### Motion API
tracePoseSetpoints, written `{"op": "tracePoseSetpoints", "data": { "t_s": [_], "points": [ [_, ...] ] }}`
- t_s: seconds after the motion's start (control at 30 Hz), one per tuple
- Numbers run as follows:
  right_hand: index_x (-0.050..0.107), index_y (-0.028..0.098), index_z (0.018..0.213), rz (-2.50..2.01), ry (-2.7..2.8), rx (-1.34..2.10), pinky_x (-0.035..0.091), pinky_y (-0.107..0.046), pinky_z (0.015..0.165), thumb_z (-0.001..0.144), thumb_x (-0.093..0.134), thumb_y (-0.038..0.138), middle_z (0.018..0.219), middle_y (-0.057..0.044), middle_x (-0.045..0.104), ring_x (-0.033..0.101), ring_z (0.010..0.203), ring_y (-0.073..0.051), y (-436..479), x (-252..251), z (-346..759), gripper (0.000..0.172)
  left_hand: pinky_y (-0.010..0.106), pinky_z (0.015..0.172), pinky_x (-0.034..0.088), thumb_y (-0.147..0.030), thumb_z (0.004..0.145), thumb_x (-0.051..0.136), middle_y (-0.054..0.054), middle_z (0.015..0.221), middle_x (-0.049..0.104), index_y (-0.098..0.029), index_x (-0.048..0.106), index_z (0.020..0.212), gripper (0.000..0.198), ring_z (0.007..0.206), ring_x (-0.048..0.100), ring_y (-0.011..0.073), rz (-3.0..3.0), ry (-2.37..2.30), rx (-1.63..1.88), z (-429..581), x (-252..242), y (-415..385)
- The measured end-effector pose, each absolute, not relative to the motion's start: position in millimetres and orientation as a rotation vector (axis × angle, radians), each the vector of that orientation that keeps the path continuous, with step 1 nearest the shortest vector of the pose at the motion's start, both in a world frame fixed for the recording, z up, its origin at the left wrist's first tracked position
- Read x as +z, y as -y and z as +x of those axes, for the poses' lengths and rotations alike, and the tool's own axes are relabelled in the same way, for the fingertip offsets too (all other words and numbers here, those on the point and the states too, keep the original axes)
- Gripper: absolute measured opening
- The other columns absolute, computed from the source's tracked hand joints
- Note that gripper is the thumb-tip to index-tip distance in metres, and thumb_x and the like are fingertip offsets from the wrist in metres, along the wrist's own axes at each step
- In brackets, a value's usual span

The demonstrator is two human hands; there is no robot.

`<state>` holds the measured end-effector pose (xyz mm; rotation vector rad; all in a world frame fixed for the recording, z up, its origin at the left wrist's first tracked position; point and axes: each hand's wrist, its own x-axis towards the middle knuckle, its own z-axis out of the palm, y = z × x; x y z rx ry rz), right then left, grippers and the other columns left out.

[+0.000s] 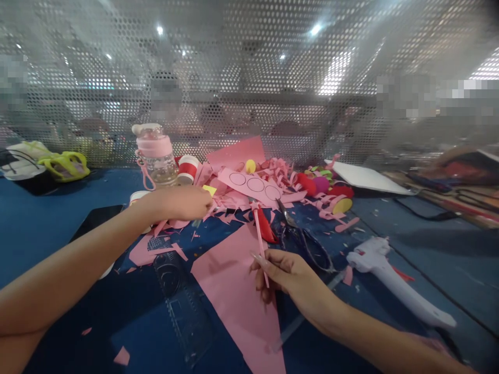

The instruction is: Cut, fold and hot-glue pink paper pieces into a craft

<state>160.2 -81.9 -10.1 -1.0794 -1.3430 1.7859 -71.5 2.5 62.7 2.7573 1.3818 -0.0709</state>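
My right hand (286, 272) is closed around a slim pink pen-like stick (259, 231) topped with a small star, held upright above a pink paper sheet (234, 283). My left hand (191, 202) reaches into the heap of pink paper scraps (224, 200), its fingers curled and mostly turned away; what they hold is hidden. A yellow scrap (209, 190) shows right beside those fingers. Behind the stick lies a pink paper piece with drawn circles (255, 185). Dark-handled scissors (302, 236) rest to the right of it, and a clear stencil ruler (175, 296) lies left of the sheet.
A white glue gun (397, 283) lies on the right. A clear bottle with a pink lid (156, 156) and a red-and-white cup (187, 169) stand behind my left arm. A dark flat device (95, 221) is partly under that arm. A perforated screen (241, 78) borders the blue table's back.
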Motion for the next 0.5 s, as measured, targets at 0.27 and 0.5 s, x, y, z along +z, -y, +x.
{"op": "tracePoseSetpoints", "data": {
  "t_s": [0.27,0.5],
  "points": [
    [0.059,0.012,0.069,-1.06,1.352,1.797,0.044,-0.021,0.044,0.074,0.063,0.05,0.054,0.001,0.06,0.056,0.042,-0.008,80.8,-12.0,160.7,0.039,0.035,0.066,0.046,-0.019,0.061,0.063,0.022,0.113,0.058,-0.01,0.041,0.131,0.074,0.085,0.061,0.031,2.543,-1.828,-0.519,-69.3,45.2,10.2],
    [0.059,0.012,0.068,-1.115,1.345,1.783,0.043,-0.019,0.043,0.07,0.064,0.055,0.051,0.001,0.059,0.055,0.04,-0.007,80.3,-10.6,159.3,0.043,0.033,0.066,0.046,-0.008,0.07,0.05,0.021,0.106,0.061,-0.011,0.042,0.13,0.06,0.082,0.063,0.0284,2.45,-1.962,-0.534,-77.6,30.4,-14.6]
  ]
}}
